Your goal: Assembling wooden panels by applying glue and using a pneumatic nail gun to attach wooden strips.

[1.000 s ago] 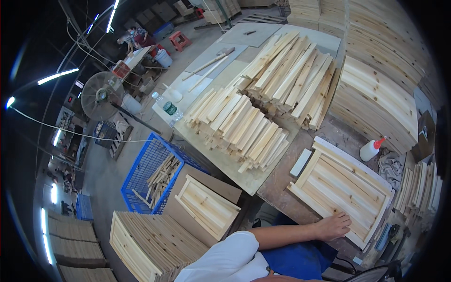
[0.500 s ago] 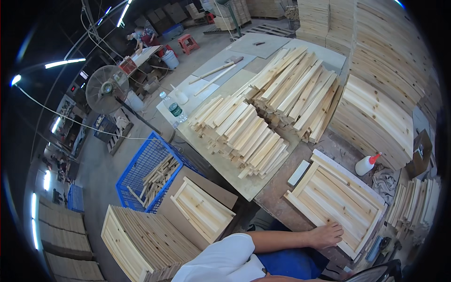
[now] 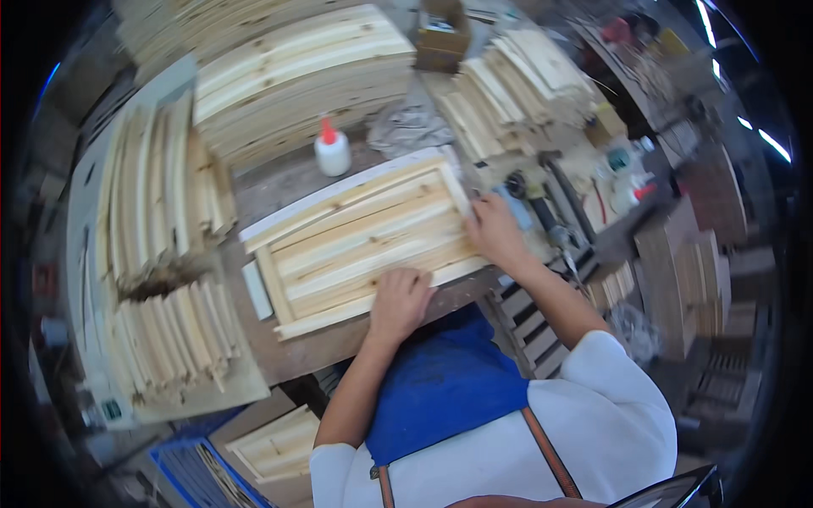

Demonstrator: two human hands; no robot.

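A framed wooden panel (image 3: 373, 245) lies on the workbench in front of me, with pale strips along its edges. My left hand (image 3: 400, 300) is closed over the near edge strip, fingers curled onto the panel's face. At the panel's right end, my right hand (image 3: 498, 233) grips the short end strip, its fingertips partly hidden. A white strip of board (image 3: 349, 188) runs along the far side of the panel. By the left end lies a small white block (image 3: 257, 289). Beyond the panel stands a white glue bottle (image 3: 332, 154) with a red nozzle.
Stacked finished boards (image 3: 305, 63) rise behind the bench. Loose wooden strips (image 3: 174, 334) are piled at left, more strips (image 3: 508, 89) at far right. A grey rag (image 3: 411, 131), a hammer (image 3: 566, 190) and a cardboard box (image 3: 442, 38) lie around. A blue crate (image 3: 190, 474) stands lower left.
The view has swung to the right, so the panel now sits mid-picture. My right hand has come into view on the panel's right end; my left hand stays at the near edge.
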